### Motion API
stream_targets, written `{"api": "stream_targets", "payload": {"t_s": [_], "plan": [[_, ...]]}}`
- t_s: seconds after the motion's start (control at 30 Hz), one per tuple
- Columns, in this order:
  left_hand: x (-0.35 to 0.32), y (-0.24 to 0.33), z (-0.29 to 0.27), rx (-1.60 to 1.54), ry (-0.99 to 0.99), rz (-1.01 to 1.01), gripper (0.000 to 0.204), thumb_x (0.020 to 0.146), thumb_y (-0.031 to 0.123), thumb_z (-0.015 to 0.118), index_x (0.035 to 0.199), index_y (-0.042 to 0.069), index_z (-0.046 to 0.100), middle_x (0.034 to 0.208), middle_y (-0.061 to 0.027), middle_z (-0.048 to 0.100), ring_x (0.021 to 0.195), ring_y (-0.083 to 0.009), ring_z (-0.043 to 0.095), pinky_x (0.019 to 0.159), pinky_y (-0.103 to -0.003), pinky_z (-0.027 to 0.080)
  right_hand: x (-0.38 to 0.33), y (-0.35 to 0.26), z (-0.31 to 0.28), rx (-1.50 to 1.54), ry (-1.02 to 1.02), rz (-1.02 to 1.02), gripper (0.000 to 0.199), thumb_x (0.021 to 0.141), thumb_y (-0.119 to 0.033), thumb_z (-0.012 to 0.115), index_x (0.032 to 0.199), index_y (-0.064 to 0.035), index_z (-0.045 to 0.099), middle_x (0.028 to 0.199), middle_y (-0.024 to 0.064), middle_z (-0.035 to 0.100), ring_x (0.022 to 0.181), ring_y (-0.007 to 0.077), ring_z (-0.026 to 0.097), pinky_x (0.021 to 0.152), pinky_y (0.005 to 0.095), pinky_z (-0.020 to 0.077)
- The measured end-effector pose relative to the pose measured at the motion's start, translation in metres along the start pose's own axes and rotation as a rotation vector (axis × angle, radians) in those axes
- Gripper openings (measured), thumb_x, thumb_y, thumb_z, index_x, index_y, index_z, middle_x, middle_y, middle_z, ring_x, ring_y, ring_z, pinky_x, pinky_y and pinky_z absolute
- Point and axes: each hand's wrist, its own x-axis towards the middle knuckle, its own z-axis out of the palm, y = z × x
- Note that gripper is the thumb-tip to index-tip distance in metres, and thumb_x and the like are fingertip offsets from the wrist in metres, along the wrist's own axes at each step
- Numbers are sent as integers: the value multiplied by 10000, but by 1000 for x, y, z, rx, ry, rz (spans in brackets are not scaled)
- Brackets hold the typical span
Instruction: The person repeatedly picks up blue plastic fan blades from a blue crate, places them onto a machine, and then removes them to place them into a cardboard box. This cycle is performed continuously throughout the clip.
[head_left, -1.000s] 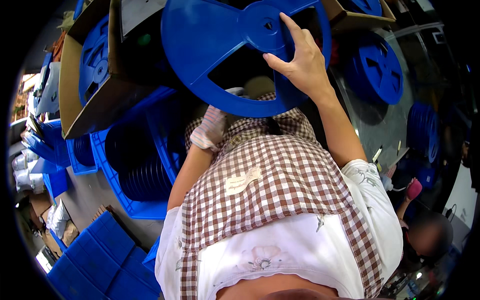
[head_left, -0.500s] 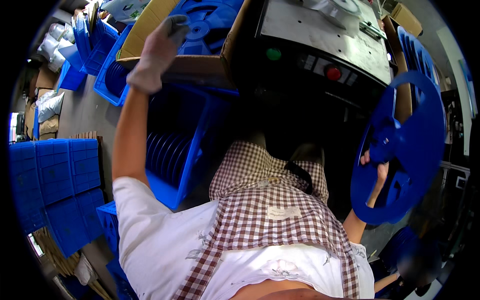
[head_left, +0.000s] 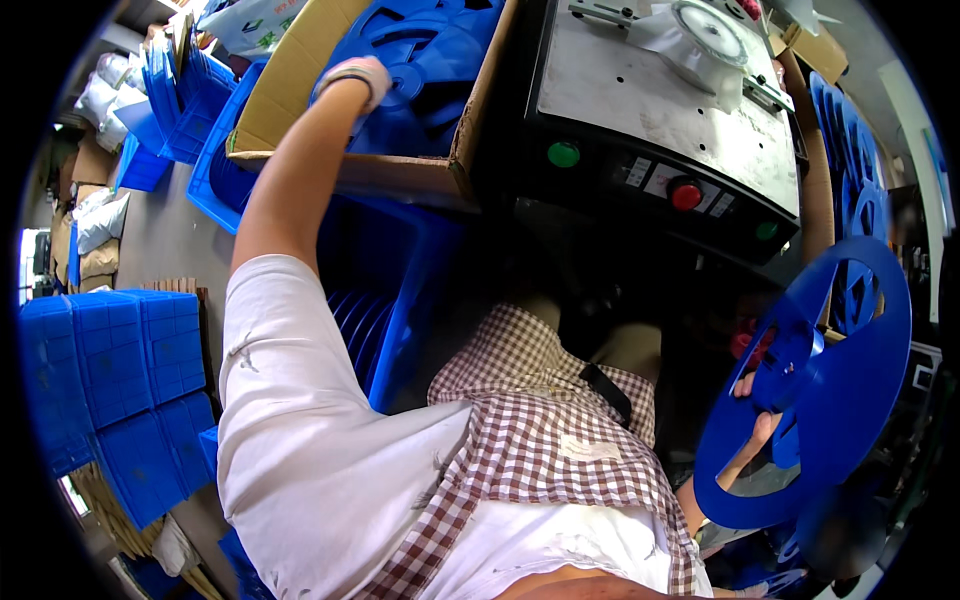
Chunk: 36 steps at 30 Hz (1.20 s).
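My right hand (head_left: 765, 428) grips a large blue plastic reel (head_left: 850, 400) by its hub, with fingers coming through the cut-out. The reel is held up on its edge at my right side. My gloved left hand (head_left: 358, 80) is down inside an open cardboard box (head_left: 395, 178), over a blue reel (head_left: 440, 65) with a round hub and curved openings. The wrist hides most of the left fingers, so whether they grip that reel does not show.
A machine with a metal top (head_left: 640, 110), a green button (head_left: 563, 154) and a red button (head_left: 686, 194) stands ahead. Below the box, a blue crate (head_left: 405, 290) holds several discs. Stacked blue crates (head_left: 110, 350) rise at left. More blue reels (head_left: 860, 200) stand at far right.
My left hand has gone from the box's near-left side deeper into it. The reel in my right hand sits lower in the picture, and the machine shows more fully.
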Motion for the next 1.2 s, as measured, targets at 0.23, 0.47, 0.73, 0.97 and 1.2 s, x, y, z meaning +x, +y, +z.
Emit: {"api": "stream_targets", "payload": {"t_s": [0.23, 0.47, 0.73, 0.97, 1.2], "plan": [[46, -48, 38, 371, 482, 129, 715, 886, -3, 479, 1516, 193, 202, 1522, -116, 341, 1399, -285, 338, 1106, -397, 340, -14, -4, -3, 6, 27, -22, 576, 879, -309, 571, 1356, -42, 388, 1082, 107, 483, 899, 185, 462, 800, 312, 399], [84, 7, 5, 360, 293, 385, 629, 886, 39, 531, 1465, 189, 337, 1389, -138, 495, 1302, -281, 465, 1035, -364, 400, -35, -13, 17, -38, 107, -49, 580, 917, -318, 542, 1411, -74, 362, 1105, 90, 487, 885, 182, 440, 796, 309, 382], [26, -170, 14, -82, 617, 39, 768, 756, 264, 734, 1429, 123, 394, 1258, -237, 569, 1135, -385, 559, 940, -452, 458, 78, -14, 64, 408, -131, 199, 545, 939, -451, 444, 1191, 28, 511, 893, 89, 521, 786, 188, 488, 734, 348, 445], [-111, -190, 25, -1166, 960, 281, 657, 903, 257, 606, 1475, 98, 324, 1397, -177, 484, 1201, -359, 528, 1028, -430, 399, 86, -1, 75, 25, -121, 204, 531, 927, -485, 461, 1152, -9, 539, 943, 99, 597, 876, 189, 606, 792, 351, 558], [-287, 93, 54, -2487, 255, 738, 619, 927, 250, 577, 1472, 114, 319, 1368, -161, 491, 1189, -314, 535, 1007, -407, 431, 51, 7, 152, -586, -442, -68, 637, 869, -423, 571, 1397, -82, 467, 918, 42, 501, 814, 145, 533, 766, 296, 472]]}}
